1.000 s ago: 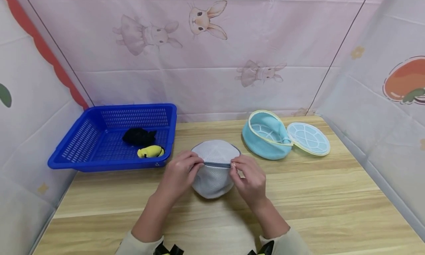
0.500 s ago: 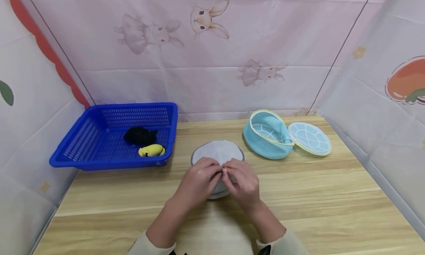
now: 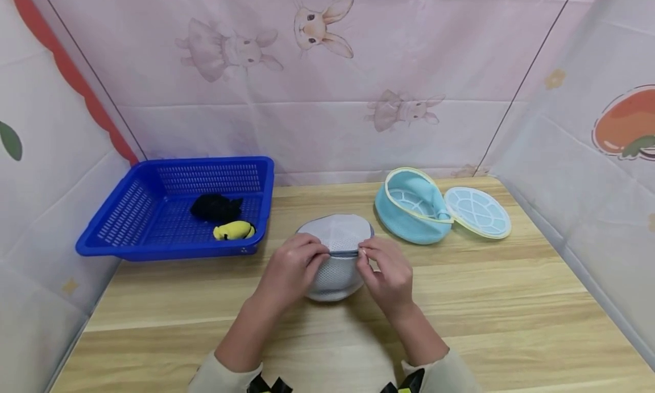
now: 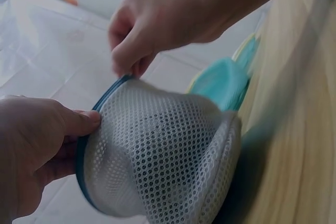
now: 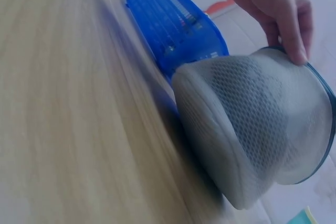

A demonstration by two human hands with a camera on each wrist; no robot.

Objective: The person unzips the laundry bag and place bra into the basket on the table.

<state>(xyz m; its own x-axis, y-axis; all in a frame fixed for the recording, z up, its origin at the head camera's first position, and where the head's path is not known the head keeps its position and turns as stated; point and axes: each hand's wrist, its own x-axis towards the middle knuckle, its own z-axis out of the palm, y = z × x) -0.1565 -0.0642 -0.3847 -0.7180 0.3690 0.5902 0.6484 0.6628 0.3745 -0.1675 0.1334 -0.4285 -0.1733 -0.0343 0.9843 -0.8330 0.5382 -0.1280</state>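
A round mesh laundry bag point(image 3: 335, 276), white to grey with a dark zipper edge, stands at the middle of the table between both hands. My left hand point(image 3: 291, 268) pinches the left part of the zipper edge between thumb and fingers. On the right, my right hand point(image 3: 388, 271) pinches the same edge, fingertips at the zipper. In the left wrist view, the honeycomb mesh of the bag point(image 4: 168, 150) bulges below the dark edge, which both hands hold. The right wrist view shows the bag's padded lower side point(image 5: 205, 129) close over the wood.
A blue plastic basket point(image 3: 102, 246) at the back left holds a black plush-like thing point(image 3: 215, 209) and a yellow one point(image 3: 233, 231). Behind and to the right stands a turquoise mesh bag point(image 3: 409, 228), its round lid point(image 3: 478, 212) folded out. Printed cloth walls border the wooden table point(image 3: 491, 313).
Half a second ago both hands met at the middle of the zipper edge. Now they are apart again, left hand leftward and right hand rightward, with a stretch of zipper showing between.
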